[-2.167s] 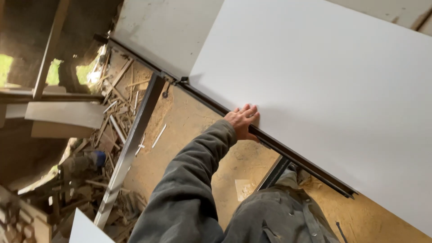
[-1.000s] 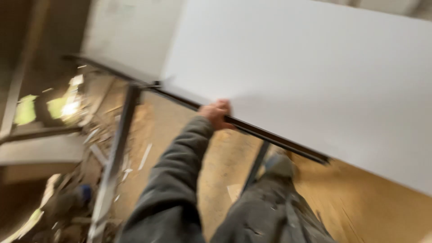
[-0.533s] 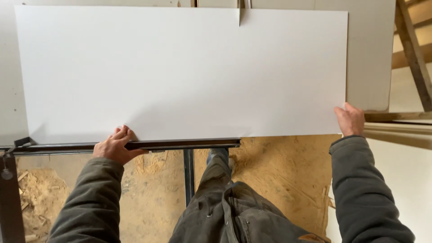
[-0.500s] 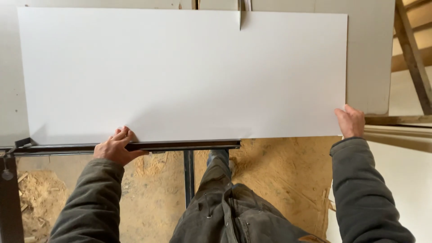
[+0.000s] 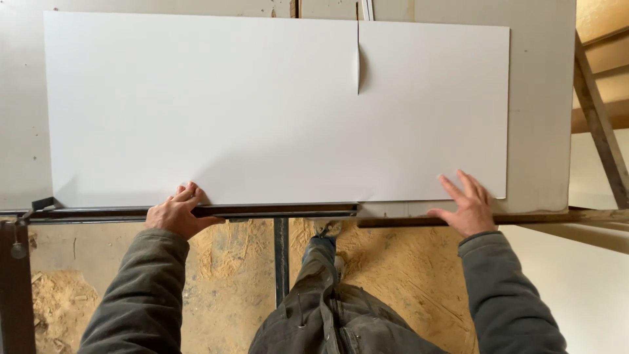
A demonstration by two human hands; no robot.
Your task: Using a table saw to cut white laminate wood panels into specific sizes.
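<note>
Sawdust covers the floor [image 5: 223, 288] around the person's legs. Above it, the left hand [image 5: 175, 214] curls its fingers [image 5: 190, 192] over the near edge of the white panel [image 5: 262, 111] at the dark rail [image 5: 262, 211], while the right hand [image 5: 466, 210] lies flat, fingers spread, on the panel's near right corner. Farther off, a saw cut [image 5: 358, 59] runs into the panel from its far edge, over the grey surface [image 5: 540, 98].

1 white panel [image 5: 262, 111] across upper frame, w/ 1 cut slit at top centre. 2 hands: left hand [image 5: 175, 213] lower left, right hand [image 5: 464, 208] lower right. 1 dark metal rail [image 5: 275, 211] below panel, 1 upright post [image 5: 281, 259] centre bottom.
</note>
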